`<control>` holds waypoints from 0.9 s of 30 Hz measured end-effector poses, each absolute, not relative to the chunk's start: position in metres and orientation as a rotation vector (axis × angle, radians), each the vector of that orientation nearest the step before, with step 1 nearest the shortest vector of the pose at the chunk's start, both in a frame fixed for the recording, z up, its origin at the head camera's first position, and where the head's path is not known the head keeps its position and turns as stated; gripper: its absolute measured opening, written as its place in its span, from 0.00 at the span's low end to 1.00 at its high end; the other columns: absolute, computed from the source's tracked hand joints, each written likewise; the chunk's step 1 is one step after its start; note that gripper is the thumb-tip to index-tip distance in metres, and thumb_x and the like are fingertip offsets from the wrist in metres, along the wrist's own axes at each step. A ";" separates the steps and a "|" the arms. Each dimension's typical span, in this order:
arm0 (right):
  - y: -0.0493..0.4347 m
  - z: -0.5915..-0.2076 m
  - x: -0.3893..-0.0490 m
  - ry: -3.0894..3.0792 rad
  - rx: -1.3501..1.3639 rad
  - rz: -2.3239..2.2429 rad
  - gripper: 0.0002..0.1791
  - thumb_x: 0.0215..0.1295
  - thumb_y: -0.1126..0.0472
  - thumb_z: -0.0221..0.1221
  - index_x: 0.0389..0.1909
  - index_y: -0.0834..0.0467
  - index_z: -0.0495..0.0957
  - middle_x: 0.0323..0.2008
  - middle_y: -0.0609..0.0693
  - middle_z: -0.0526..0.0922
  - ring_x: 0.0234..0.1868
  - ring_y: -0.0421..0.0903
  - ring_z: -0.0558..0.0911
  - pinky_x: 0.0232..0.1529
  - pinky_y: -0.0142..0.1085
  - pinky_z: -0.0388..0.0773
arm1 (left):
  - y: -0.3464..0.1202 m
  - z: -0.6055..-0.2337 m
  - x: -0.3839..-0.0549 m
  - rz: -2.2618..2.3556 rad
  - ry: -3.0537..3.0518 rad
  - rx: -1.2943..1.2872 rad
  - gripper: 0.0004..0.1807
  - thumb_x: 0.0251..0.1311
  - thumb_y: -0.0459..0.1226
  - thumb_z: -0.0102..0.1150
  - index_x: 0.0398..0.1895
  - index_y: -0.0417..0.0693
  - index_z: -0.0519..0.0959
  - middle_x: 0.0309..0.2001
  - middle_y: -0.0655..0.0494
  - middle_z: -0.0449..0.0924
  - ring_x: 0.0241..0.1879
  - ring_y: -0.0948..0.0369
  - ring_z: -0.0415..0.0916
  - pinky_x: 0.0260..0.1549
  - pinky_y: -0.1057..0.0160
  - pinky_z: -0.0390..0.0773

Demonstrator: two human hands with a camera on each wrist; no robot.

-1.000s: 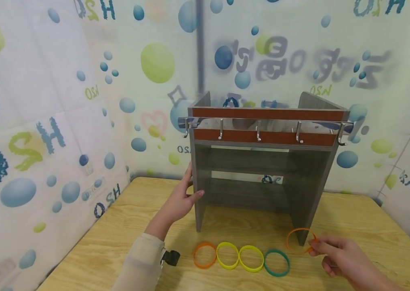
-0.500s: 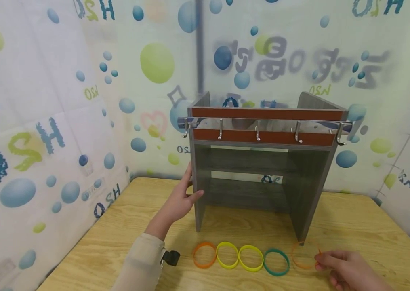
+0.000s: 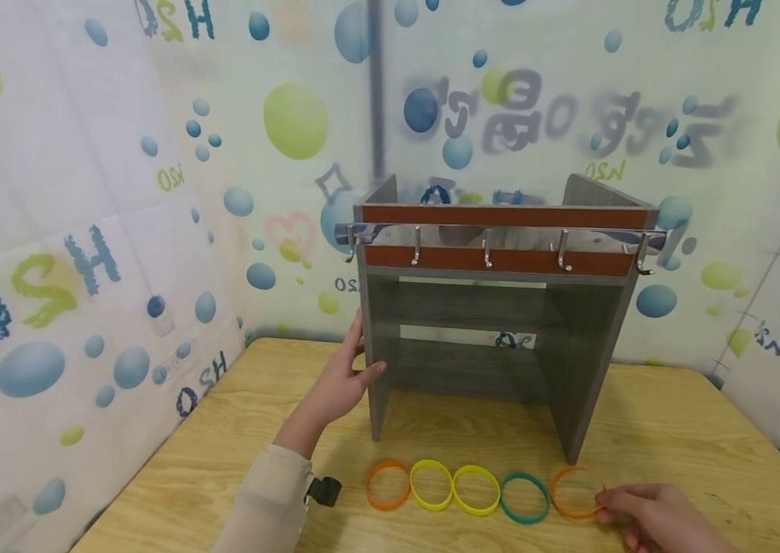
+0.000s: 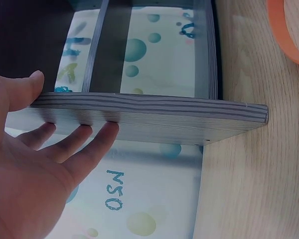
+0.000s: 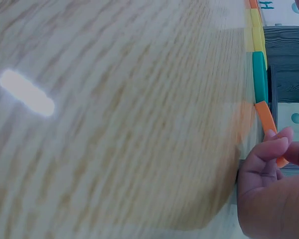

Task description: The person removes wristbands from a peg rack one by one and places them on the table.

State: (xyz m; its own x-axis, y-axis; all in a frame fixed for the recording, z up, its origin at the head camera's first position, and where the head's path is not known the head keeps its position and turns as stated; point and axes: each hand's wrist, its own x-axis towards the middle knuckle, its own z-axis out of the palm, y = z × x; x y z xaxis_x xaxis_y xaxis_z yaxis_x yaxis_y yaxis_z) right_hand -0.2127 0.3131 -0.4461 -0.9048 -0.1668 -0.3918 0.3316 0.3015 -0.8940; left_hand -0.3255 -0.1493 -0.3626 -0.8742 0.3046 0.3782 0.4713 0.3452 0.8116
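Note:
My left hand point(image 3: 341, 384) grips the left side panel of a grey wooden shelf unit point(image 3: 597, 346), thumb on the inner side. In the left wrist view, its fingers point(image 4: 92, 149) lie along the panel's outer face. Near the table's front right, my right hand point(image 3: 655, 511) pinches an orange silicone wristband point(image 3: 572, 515) by its right edge. That band lies at the row's right end, close beside a green wristband point(image 3: 525, 521). Further left in the row come two yellow wristbands point(image 3: 476, 512) and a second orange wristband point(image 3: 387, 507).
A metal rail with several hooks point(image 3: 488, 250) runs across the unit's red-brown front boards point(image 3: 500, 216). The unit stands on a light wooden table point(image 3: 673, 430). Patterned curtains point(image 3: 154, 192) hang behind and at the sides.
The orange wristband in my right hand has come down, from raised and tilted to lying at the row's right end. My left hand stays on the shelf unit.

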 end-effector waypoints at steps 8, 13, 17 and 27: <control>0.315 -0.447 -0.213 2.146 0.114 -1.629 0.21 0.81 0.55 0.55 0.53 0.69 0.86 0.35 0.43 0.90 0.28 0.37 0.78 0.28 0.28 0.77 | -0.149 -0.363 -0.326 -1.551 -2.437 -0.721 0.54 0.77 0.30 0.57 0.88 0.73 0.33 0.89 0.52 0.40 0.82 0.37 0.56 0.65 0.35 0.80; 0.315 -0.446 -0.211 2.109 0.088 -1.640 0.20 0.81 0.56 0.54 0.53 0.69 0.86 0.36 0.44 0.90 0.28 0.37 0.78 0.29 0.27 0.77 | -0.150 -0.363 -0.326 -1.547 -2.438 -0.716 0.54 0.77 0.30 0.57 0.88 0.74 0.33 0.89 0.52 0.40 0.82 0.37 0.57 0.65 0.36 0.80; 0.314 -0.447 -0.212 2.100 0.085 -1.642 0.21 0.81 0.55 0.54 0.54 0.68 0.86 0.36 0.44 0.90 0.28 0.37 0.78 0.29 0.26 0.77 | -0.149 -0.362 -0.326 -1.554 -2.440 -0.711 0.55 0.77 0.30 0.57 0.88 0.74 0.33 0.89 0.52 0.40 0.82 0.38 0.57 0.66 0.36 0.80; 0.314 -0.451 -0.212 2.097 0.080 -1.635 0.21 0.81 0.55 0.54 0.53 0.68 0.86 0.36 0.45 0.91 0.26 0.35 0.77 0.28 0.27 0.77 | -0.149 -0.362 -0.326 -1.565 -2.444 -0.720 0.55 0.77 0.30 0.57 0.88 0.74 0.32 0.89 0.56 0.37 0.83 0.38 0.56 0.66 0.36 0.80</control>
State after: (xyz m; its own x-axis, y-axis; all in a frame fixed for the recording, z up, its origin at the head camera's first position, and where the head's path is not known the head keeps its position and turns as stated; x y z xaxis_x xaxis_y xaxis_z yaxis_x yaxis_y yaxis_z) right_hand -0.2124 0.3141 -0.4507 -0.8845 -0.2402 -0.4000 0.3294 0.2859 -0.8999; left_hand -0.3256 -0.1489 -0.3620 -0.8732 0.3124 0.3740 0.4705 0.3402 0.8142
